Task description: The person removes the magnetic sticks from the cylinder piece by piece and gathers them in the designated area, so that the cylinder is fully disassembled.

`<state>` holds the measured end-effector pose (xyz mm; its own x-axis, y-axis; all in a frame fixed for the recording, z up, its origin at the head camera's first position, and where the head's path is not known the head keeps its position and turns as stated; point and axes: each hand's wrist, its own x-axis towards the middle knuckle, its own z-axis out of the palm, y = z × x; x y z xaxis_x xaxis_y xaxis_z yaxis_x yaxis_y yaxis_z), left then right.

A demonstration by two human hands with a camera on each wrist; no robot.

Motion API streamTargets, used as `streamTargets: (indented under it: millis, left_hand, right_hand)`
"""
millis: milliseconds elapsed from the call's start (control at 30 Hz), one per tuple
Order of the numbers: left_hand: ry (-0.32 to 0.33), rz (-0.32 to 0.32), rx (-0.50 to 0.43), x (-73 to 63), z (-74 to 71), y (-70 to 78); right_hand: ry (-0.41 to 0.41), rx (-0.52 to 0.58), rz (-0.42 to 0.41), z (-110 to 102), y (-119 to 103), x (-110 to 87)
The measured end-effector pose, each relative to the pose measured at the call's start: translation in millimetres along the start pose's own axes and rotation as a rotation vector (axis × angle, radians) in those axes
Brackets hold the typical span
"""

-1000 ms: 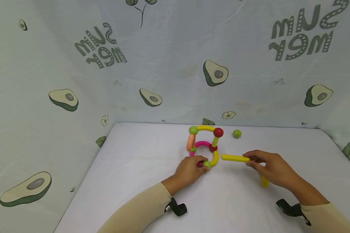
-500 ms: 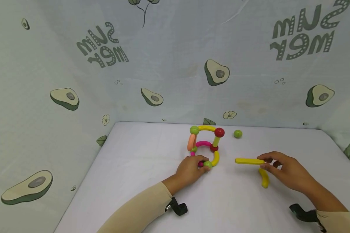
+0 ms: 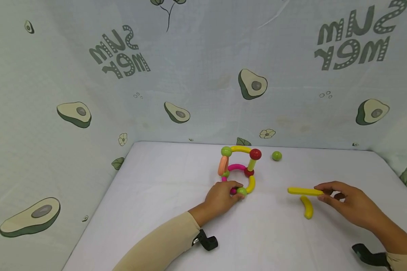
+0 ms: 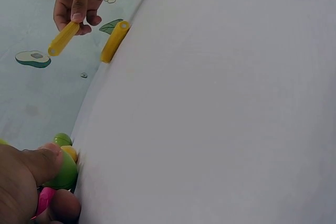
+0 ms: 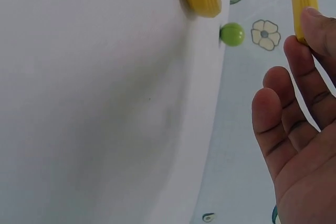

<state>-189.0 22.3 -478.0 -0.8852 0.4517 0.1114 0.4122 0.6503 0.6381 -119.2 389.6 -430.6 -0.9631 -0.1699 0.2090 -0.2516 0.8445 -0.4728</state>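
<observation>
My left hand [image 3: 221, 199] grips the near corner of a frame built from coloured rods and balls, around a green ball [image 3: 241, 191] and a pink piece. Above that base ring, a salmon rod [image 3: 223, 165] and a light green rod [image 3: 252, 164] stand upright, carrying a green ball [image 3: 226, 151], a red ball [image 3: 255, 154] and a yellow curved rod [image 3: 240, 149]. Between thumb and fingertips my right hand [image 3: 351, 203] pinches one end of a yellow rod [image 3: 304, 191], held above the table. Just below it lies a curved yellow rod [image 3: 306, 207], apart from the hand.
A loose green ball [image 3: 276, 156] lies near the back edge of the white table [image 3: 156, 180], right of the frame. Behind the table hangs a pale cloth [image 3: 210, 82] printed with avocados. Black wrist mounts show on both forearms.
My right hand has moved right and slightly nearer with the yellow rod, away from the frame, uncovering the curved yellow rod on the table. My left hand stays on the frame.
</observation>
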Motion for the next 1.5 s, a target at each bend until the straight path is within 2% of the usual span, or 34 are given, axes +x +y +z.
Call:
streamTargets:
  millis: [433, 967, 1100, 1333, 1500]
  left_hand:
    - [-0.001, 0.01, -0.002, 0.3, -0.7, -0.4]
    - [-0.012, -0.016, -0.012, 1.0, -0.7, -0.6]
    - [-0.016, -0.023, -0.013, 1.4, -1.0, 0.1]
    - [-0.016, -0.022, -0.009, 1.3, -1.2, 0.7]
    - [-0.017, -0.024, -0.008, 1.7, -1.2, 0.8]
  right_hand:
    - [-0.018, -0.048, 0.075, -4.2, 26.7, -13.0]
    - [-0.061, -0.073, 0.168, -18.8, 53.8, -22.5]
    - [-0.093, -0.076, 0.208, -20.0, 60.4, -24.9]
    - [-0.195, -0.069, 0.292, -17.6, 70.3, -28.0]
    - [-0.2, -0.08, 0.296, -15.7, 73.1, -31.4]
